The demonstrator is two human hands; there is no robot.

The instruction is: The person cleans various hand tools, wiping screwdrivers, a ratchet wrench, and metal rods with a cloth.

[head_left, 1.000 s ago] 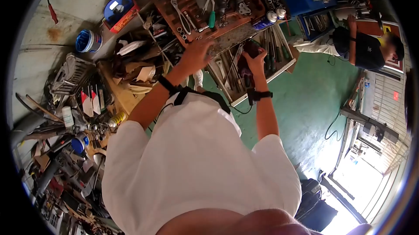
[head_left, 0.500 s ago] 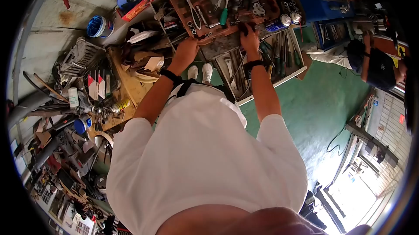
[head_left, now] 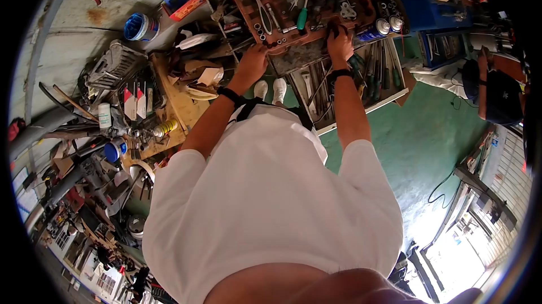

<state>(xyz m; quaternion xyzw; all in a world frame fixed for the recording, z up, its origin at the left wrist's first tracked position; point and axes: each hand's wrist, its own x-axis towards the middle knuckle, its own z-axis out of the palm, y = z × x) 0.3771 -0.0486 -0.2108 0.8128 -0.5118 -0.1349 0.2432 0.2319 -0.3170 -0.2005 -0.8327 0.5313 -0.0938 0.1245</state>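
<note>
An orange-brown tool case [head_left: 285, 5] lies open on the bench in front of me. My left hand [head_left: 253, 62] is closed at its near left corner, fingers partly hidden. On the near edge, to the right, my right hand [head_left: 340, 45] has its fingers bent over the rim; the fingertips are in shadow. Inside the case are a ratchet wrench [head_left: 260, 9], pliers with a green handle [head_left: 302, 17], a metal bracket [head_left: 348, 11] and several small sockets [head_left: 261, 33] near my left hand.
Below the case, an open drawer [head_left: 361, 104] holds screwdrivers and files. Two spray cans [head_left: 382, 26] stand right of the case. On the left are a cluttered wooden bench [head_left: 179, 113] and a blue bucket [head_left: 140, 27]. Another person [head_left: 504, 95] is at the far right.
The whole view has shifted slightly right and down as my head moved. Both hands keep their places at the tool case's near edge.
</note>
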